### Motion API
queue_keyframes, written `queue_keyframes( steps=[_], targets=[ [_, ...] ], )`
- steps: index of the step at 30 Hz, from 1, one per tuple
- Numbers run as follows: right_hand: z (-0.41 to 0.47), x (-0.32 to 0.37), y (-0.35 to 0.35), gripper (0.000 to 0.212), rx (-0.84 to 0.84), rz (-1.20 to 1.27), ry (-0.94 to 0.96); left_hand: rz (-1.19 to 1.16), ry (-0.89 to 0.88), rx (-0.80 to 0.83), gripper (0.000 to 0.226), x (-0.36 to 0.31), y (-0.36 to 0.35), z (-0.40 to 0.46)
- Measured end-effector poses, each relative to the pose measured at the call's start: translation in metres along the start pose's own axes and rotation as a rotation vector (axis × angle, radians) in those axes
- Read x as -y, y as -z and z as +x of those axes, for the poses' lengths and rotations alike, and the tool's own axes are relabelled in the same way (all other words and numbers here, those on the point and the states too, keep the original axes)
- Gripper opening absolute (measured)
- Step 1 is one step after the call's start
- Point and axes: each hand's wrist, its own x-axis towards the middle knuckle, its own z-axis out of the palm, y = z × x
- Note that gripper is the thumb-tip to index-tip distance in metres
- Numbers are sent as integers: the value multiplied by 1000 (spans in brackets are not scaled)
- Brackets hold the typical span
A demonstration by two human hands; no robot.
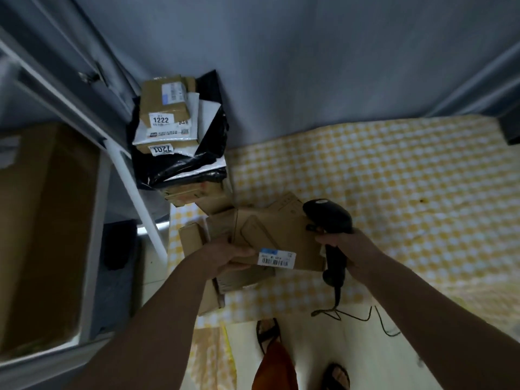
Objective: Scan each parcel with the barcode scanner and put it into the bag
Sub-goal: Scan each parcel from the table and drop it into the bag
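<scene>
A table [394, 170] under a yellow-and-white checked cloth fills the right and middle of the view. At far left stands a big brown box [42, 226] beside a pale metal frame [135, 192]. On the table's far left corner sits a stack [174, 136] of brown cartons and black and white mailers; two of its labels read 1222 and 1027, the second upside down.

The parcel [270, 235] is a flat brown cardboard carton, held over the near left part of the table, tilted, with a white label [277, 258] at its near edge showing a blue strip and a barcode. The left hand [230, 256] grips its near left edge, thumb on top next to the label. More brown cartons [197, 237] lie under and left of it, partly hidden by the parcel and the forearm.

The right hand [351, 249] has its fingers curled round the handle of the black scanner [329, 218], whose head rises just beyond the parcel's right edge. Its thin cable [351, 313] trails off the near table edge.

Below, two sandalled feet [268, 333] stand on a pale floor.
</scene>
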Motion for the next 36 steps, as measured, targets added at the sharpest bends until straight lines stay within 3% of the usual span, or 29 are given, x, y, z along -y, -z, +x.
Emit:
queue_keyframes(
  steps=[6,9,17,23,36],
  targets=[
    [-68,24,39,20,-131,-108,210,-286,-242,-71,23,-22,-61,-75],
    [-107,29,54,8,-106,-144,287,-442,-306,-51,28,-39,-82,-111],
    [-189,20,86,4,-31,-104,478,-482,-492,16,43,-78,-118,-189],
    [-228,26,90,28,1,-129,554,-484,-593,31,34,-92,-134,-221],
    [-264,28,95,21,43,-215,686,-467,-663,43,47,-92,-139,-249]
  ],
)
